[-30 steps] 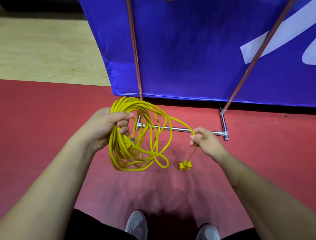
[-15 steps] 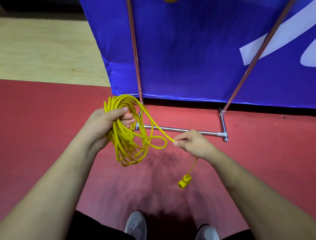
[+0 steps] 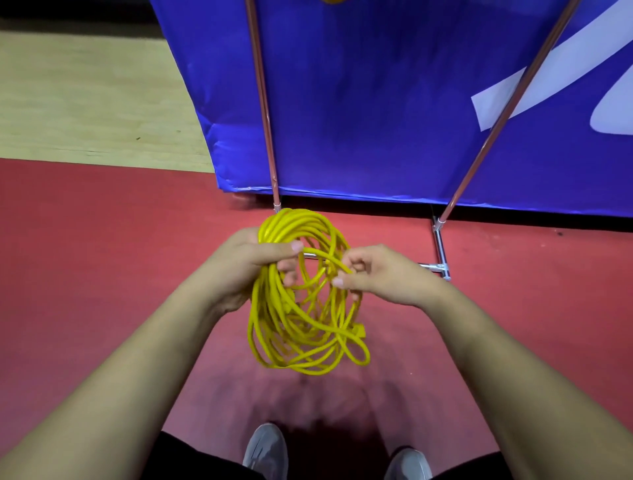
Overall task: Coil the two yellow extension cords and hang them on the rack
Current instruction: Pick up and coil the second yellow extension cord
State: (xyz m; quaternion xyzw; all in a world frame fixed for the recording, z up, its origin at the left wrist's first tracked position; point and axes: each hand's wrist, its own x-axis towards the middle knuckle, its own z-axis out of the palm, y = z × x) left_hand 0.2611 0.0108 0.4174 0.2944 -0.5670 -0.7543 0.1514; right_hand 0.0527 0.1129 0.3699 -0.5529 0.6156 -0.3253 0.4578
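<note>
A yellow extension cord hangs in a loose coil of several loops in front of me. My left hand grips the top of the coil in a fist. My right hand pinches one strand at the coil's upper right, close to the left hand. The cord's yellow plug end rests against the loops low on the right. The rack stands just behind, with two copper-coloured uprights and a chrome base bar on the floor. A bit of yellow shows at the top edge, hanging on the rack.
A blue banner hangs behind the rack down to the floor. The floor is red under me and pale wood at the far left. My two grey shoes are at the bottom.
My right hand has moved left to the coil, laying the last loose length onto it. The plug end no longer dangles free below the hand but lies among the loops.
</note>
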